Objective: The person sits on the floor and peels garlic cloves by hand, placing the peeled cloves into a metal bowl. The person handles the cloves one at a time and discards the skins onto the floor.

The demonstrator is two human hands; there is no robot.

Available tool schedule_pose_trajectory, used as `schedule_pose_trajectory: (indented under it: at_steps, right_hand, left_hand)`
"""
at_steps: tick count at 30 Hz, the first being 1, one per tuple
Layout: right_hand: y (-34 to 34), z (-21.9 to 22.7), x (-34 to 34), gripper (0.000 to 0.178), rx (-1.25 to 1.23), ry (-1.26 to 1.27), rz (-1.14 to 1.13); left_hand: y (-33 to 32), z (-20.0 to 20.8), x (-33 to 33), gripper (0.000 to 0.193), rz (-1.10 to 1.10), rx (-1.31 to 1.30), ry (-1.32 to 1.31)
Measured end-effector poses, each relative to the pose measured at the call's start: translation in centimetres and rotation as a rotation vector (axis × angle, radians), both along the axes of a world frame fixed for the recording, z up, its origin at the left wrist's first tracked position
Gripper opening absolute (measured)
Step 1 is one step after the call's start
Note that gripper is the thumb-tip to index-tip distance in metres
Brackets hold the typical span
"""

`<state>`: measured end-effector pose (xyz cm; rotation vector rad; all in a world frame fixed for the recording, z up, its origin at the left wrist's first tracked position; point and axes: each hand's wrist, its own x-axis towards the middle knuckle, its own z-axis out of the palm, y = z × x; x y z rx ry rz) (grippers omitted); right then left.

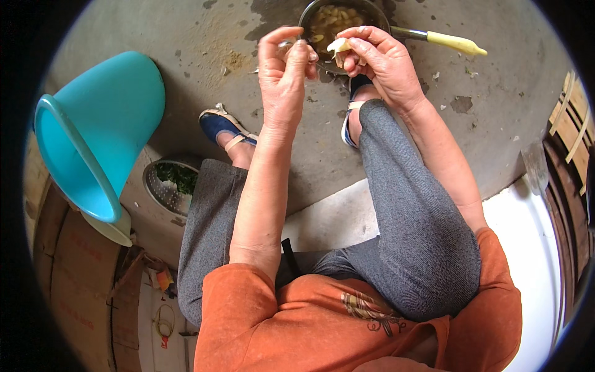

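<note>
My right hand [378, 59] grips a pale garlic clove [339, 45] between thumb and fingers, held just over a metal pan [378, 13] with peeled cloves in liquid. The pan has a yellow handle [455, 43] pointing right. My left hand [284, 71] is raised beside it, fingertips pinched on a thin scrap of garlic skin [286, 44], close to the clove. Both forearms come up over my grey-trousered knees.
A turquoise plastic tub [99, 133] lies tilted at the left. Below it a metal colander [162, 189] holds green leaves. Blue sandals [220, 124] rest on the stained concrete floor. Wooden slats [573, 130] stand at the right, cardboard [68, 273] at lower left.
</note>
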<state>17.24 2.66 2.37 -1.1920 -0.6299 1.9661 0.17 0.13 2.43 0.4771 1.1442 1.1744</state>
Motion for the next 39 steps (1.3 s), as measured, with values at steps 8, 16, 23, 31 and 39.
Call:
schedule_pose_trajectory:
  at_steps: [8,16,23,31,39]
  right_hand:
    - [-0.3,0.3,-1.0,0.021,0.112,-0.109,0.027]
    - [-0.5,1.0,-1.4,0.02,0.125,-0.187,0.049]
    - [-0.7,0.6,-0.8,0.018,0.26,-0.371,0.173]
    - [0.1,1.0,0.1,0.021,0.573,-0.647,0.443]
    - [-0.6,0.4,-0.3,0.019,0.142,-0.26,0.213]
  left_hand:
    - [0.0,-0.8,1.4,0.009,-0.025,0.014,0.047]
    - [0.1,-0.7,1.2,0.014,-0.009,0.083,0.248]
    - [0.9,-0.1,0.6,0.012,-0.223,0.263,0.495]
    - [1.0,0.3,0.2,0.008,-0.351,0.283,0.736]
    - [0.8,-0.3,0.8,0.006,-0.244,0.14,0.688]
